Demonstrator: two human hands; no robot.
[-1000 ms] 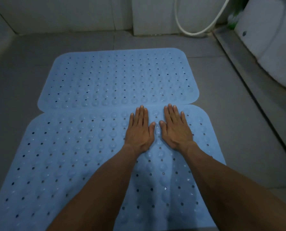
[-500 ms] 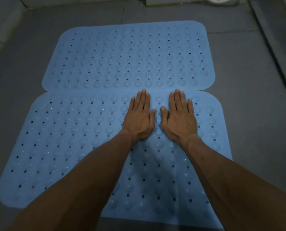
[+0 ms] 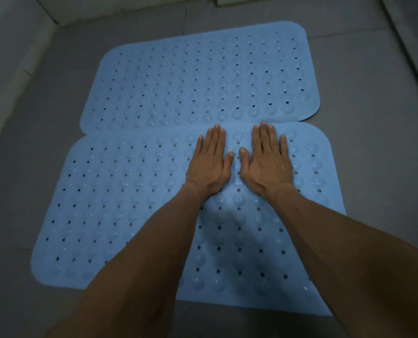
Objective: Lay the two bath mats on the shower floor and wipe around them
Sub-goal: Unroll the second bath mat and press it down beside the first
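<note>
Two light blue bath mats with rows of holes and bumps lie flat on the grey tiled shower floor. The far mat and the near mat meet along their long edges. My left hand and my right hand rest palm down, side by side, on the near mat just below that seam. The fingers of both hands are stretched out flat and hold nothing. My forearms cover part of the near mat.
A pale wall base runs along the left side of the floor. A raised ledge borders the floor at the right. Bare grey tile surrounds the mats on all sides.
The view has tilted down, so the hose and the white fixture have left the frame. My hands have slid a little forward to the near mat's far edge and stay flat.
</note>
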